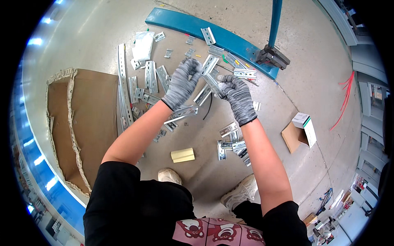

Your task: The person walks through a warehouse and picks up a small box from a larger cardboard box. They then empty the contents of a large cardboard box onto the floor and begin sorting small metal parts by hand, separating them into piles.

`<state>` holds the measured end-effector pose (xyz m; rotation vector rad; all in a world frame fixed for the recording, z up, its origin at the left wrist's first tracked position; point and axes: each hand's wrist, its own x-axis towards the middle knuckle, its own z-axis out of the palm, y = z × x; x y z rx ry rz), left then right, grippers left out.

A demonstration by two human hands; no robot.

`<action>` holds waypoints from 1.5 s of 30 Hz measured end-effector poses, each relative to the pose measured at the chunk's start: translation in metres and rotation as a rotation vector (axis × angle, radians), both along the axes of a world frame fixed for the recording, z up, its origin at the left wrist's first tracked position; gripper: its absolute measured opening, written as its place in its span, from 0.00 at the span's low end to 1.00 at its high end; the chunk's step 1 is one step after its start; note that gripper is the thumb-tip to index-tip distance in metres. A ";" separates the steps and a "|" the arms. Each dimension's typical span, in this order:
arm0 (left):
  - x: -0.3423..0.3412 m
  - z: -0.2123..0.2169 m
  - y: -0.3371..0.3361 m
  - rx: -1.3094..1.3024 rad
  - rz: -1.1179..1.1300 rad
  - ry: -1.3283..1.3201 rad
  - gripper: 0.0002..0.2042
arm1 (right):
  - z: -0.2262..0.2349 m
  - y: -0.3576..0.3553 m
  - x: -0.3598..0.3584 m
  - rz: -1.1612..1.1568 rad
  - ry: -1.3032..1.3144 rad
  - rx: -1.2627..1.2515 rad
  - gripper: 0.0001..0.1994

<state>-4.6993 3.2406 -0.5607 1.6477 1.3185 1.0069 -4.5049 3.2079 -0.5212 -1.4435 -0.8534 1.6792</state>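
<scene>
Slotted metal rail (213, 85) slants between the hands, its near end pinched in the right hand's (239, 98) closed fingers. The left hand (182, 81) curls beside its far end; whether it grips anything, I cannot tell. Loose rail pieces (151, 77) surround them. Leftward lies brown cardboard (96, 102); rightward, beyond some floor (273, 112), an open white carton (310, 132), contents unclear. A teal beam (176, 20) edges the far side.

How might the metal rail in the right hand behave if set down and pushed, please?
The rail would probably stay stiff, given its straight metal body. Its smooth-looking surface may let it slide, while its flat shape makes rolling unlikely.
</scene>
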 end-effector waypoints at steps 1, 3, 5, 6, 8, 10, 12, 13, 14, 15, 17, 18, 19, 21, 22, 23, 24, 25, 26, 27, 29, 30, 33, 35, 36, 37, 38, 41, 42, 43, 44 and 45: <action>-0.005 -0.003 0.003 -0.232 -0.062 -0.310 0.11 | 0.001 0.000 0.001 -0.001 -0.032 0.022 0.11; -0.015 -0.008 0.006 -0.697 -0.184 -0.928 0.11 | -0.014 -0.001 0.003 0.055 -0.224 0.204 0.14; -0.008 0.006 0.002 -0.848 -0.214 -0.836 0.12 | -0.017 -0.003 0.002 0.060 -0.263 0.291 0.15; -0.002 0.008 -0.001 -0.815 -0.196 -0.718 0.12 | -0.017 -0.006 0.002 0.037 -0.203 0.290 0.15; 0.003 0.012 -0.004 -0.738 -0.130 -0.529 0.11 | -0.016 -0.006 0.000 0.038 -0.161 0.327 0.14; 0.001 0.015 -0.004 -0.735 -0.096 -0.533 0.11 | -0.009 -0.008 0.004 -0.073 0.010 0.142 0.14; 0.001 0.017 -0.003 -0.730 -0.066 -0.538 0.11 | -0.014 -0.007 0.014 -0.150 0.114 -0.044 0.13; -0.001 0.015 -0.004 -0.734 -0.047 -0.564 0.11 | -0.009 -0.007 0.011 -0.177 0.184 -0.055 0.13; -0.003 0.012 -0.005 -0.738 -0.027 -0.590 0.11 | -0.004 -0.009 0.009 -0.204 0.255 -0.066 0.13; -0.004 0.010 -0.006 -0.742 -0.007 -0.616 0.11 | 0.000 -0.010 0.007 -0.231 0.325 -0.077 0.12; 0.000 0.010 -0.008 -0.750 -0.031 -0.600 0.10 | -0.007 -0.009 0.014 -0.152 0.265 -0.059 0.11; 0.001 0.010 -0.008 -0.754 -0.042 -0.592 0.10 | -0.010 -0.010 0.016 -0.075 0.147 -0.044 0.12; 0.000 0.007 -0.007 -0.751 -0.105 -0.515 0.09 | -0.014 -0.009 0.016 0.006 0.036 -0.027 0.12; -0.004 -0.005 -0.003 -0.740 -0.227 -0.359 0.09 | -0.027 -0.013 0.021 0.162 -0.196 0.032 0.10; -0.013 -0.032 0.002 -0.613 -0.222 -0.238 0.11 | -0.047 -0.020 0.028 0.278 -0.337 0.107 0.09; -0.009 -0.032 0.009 -0.529 -0.195 -0.038 0.12 | -0.061 -0.026 0.043 0.381 -0.494 0.173 0.09; -0.007 -0.026 0.016 -0.438 -0.160 0.163 0.14 | -0.062 -0.033 0.053 0.514 -0.501 0.100 0.10; -0.006 -0.021 0.022 -0.342 -0.120 0.363 0.16 | -0.060 -0.042 0.059 0.647 -0.505 0.028 0.10; -0.005 -0.021 0.028 -0.335 -0.088 0.401 0.23 | -0.051 -0.048 0.059 0.735 -0.578 -0.021 0.10; 0.001 -0.021 0.030 -0.257 -0.072 0.520 0.25 | -0.057 -0.055 0.061 0.681 -0.581 -0.002 0.11; 0.029 -0.009 0.035 -0.101 -0.058 0.745 0.28 | -0.069 -0.067 0.067 0.559 -0.595 0.022 0.13; 0.032 -0.016 0.039 -0.055 -0.106 0.808 0.32 | -0.067 -0.068 0.067 0.540 -0.782 0.179 0.15; 0.022 -0.028 0.055 -0.216 -0.187 0.793 0.32 | -0.059 -0.068 0.056 0.515 -0.927 0.315 0.17; 0.016 -0.027 0.058 -0.283 -0.246 0.692 0.27 | -0.057 -0.068 0.060 0.515 -0.922 0.306 0.17; 0.010 -0.029 0.056 -0.314 -0.254 0.615 0.26 | -0.056 -0.067 0.063 0.515 -0.926 0.292 0.17; 0.002 -0.032 0.053 -0.346 -0.256 0.545 0.25 | -0.055 -0.066 0.061 0.518 -0.921 0.285 0.17; -0.005 -0.039 0.049 -0.355 -0.241 0.543 0.22 | -0.054 -0.064 0.060 0.521 -0.929 0.274 0.17; -0.031 -0.048 0.036 -0.600 -0.128 0.100 0.19 | -0.057 -0.061 0.059 0.510 -0.927 0.241 0.16; -0.035 -0.050 0.026 -0.745 -0.065 -0.079 0.16 | -0.060 -0.062 0.060 0.492 -0.907 0.230 0.16; -0.040 -0.051 0.025 -0.750 -0.056 -0.120 0.16 | -0.064 -0.062 0.060 0.473 -0.886 0.225 0.16; -0.045 -0.052 0.023 -0.754 -0.048 -0.161 0.16 | -0.067 -0.061 0.060 0.472 -0.914 0.266 0.14; -0.050 -0.053 0.021 -0.758 -0.041 -0.202 0.15 | -0.072 -0.060 0.059 0.433 -0.881 0.261 0.14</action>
